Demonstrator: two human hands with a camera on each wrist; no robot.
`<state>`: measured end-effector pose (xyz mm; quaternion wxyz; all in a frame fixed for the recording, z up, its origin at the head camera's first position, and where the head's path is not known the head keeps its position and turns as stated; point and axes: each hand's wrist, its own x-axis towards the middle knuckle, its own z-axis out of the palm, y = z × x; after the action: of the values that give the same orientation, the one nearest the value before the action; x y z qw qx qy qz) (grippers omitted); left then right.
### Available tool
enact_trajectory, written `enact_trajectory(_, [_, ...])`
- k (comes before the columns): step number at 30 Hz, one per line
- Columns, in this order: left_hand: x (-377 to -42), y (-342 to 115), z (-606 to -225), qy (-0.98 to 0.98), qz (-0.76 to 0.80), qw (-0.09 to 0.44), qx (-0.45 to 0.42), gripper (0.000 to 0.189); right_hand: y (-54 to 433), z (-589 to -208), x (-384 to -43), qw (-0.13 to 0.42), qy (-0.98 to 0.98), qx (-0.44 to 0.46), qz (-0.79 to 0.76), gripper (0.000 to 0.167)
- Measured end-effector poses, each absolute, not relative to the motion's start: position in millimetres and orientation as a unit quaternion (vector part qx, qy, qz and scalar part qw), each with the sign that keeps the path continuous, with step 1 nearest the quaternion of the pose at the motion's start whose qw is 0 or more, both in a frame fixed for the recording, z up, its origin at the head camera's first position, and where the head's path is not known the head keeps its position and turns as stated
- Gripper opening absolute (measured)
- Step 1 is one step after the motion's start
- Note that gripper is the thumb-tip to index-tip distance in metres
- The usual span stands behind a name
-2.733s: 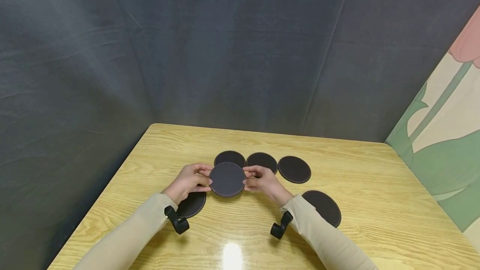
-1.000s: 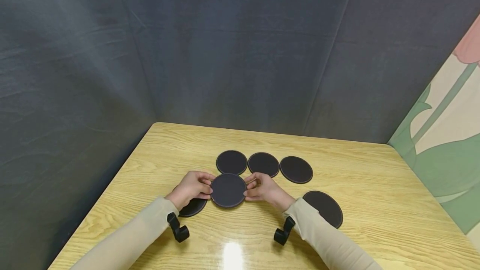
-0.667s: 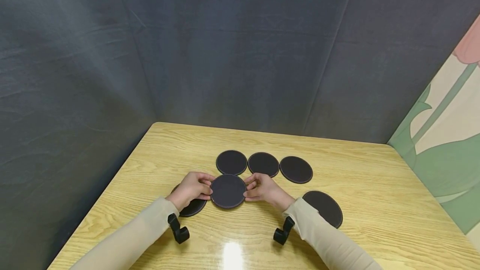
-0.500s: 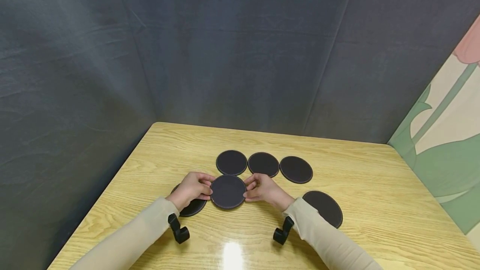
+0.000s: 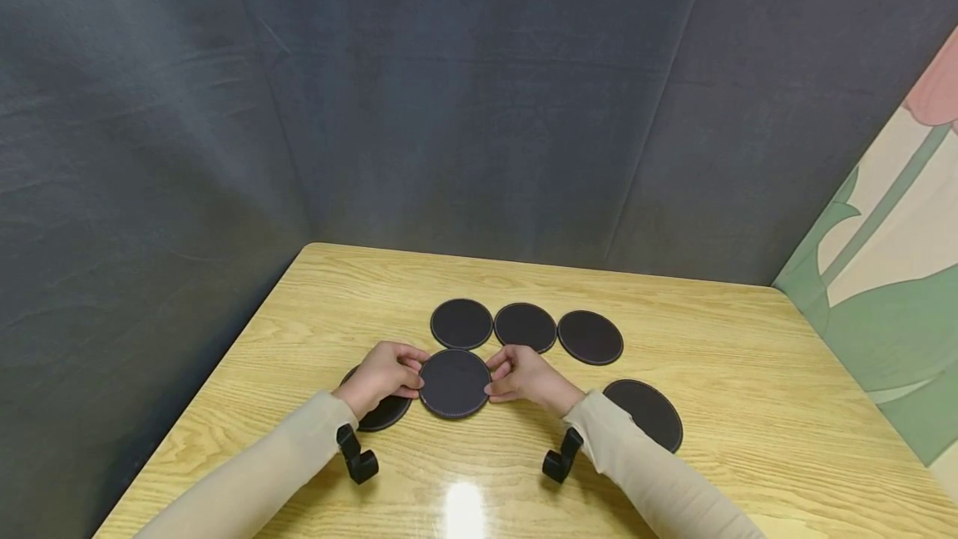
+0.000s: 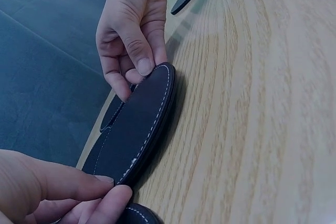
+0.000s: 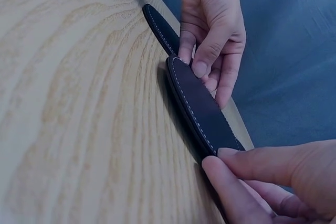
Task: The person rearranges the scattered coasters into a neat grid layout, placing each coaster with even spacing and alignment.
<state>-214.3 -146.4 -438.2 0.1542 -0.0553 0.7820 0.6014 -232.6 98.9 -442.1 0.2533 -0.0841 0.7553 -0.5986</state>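
Note:
Between my hands, in front of the back row, is a round black coaster (image 5: 455, 384) with pale stitching round its rim. My left hand (image 5: 384, 377) pinches its left edge between thumb and fingers; my right hand (image 5: 527, 377) pinches the opposite edge the same way. In the left wrist view the coaster (image 6: 139, 119) is tilted and shows a whitish mark on its stitching. The right wrist view has a dark shadow below the coaster (image 7: 197, 103); whether it touches the table I cannot tell. Another coaster (image 5: 389, 413) lies partly hidden under my left hand.
Three matching coasters lie in a row behind: left (image 5: 461, 323), middle (image 5: 525, 325) and right (image 5: 590, 338). One more coaster (image 5: 645, 412) sits partly behind my right forearm. The wooden table (image 5: 748, 389) meets a dark curtain (image 5: 464, 106) at its back edge.
Since the earliest frame, both hands have brought the held coaster nearer to me and lower, uncovering the back-left coaster. Over the last half second it has barely moved.

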Motion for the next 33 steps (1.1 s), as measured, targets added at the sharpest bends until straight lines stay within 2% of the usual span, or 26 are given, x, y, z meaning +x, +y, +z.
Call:
enact_trajectory(10, [-213.5,-146.4,-435.2,0.79,0.59,0.159,-0.051,0.041,97.8,-438.1,-232.2,0.248,0.761,-0.09,-0.593,0.031])
enact_trajectory(24, [-214.4,-144.1,-435.7,0.796,0.583,0.155,-0.048,0.04,93.1,-438.1,-235.8,0.253,0.769,-0.052,-0.585,0.038])
enact_trajectory(33, [-214.6,-144.2,-436.5,0.804,0.574,0.153,-0.043,0.04,92.9,-438.2,-235.8,0.248,0.77,-0.058,-0.585,0.04])
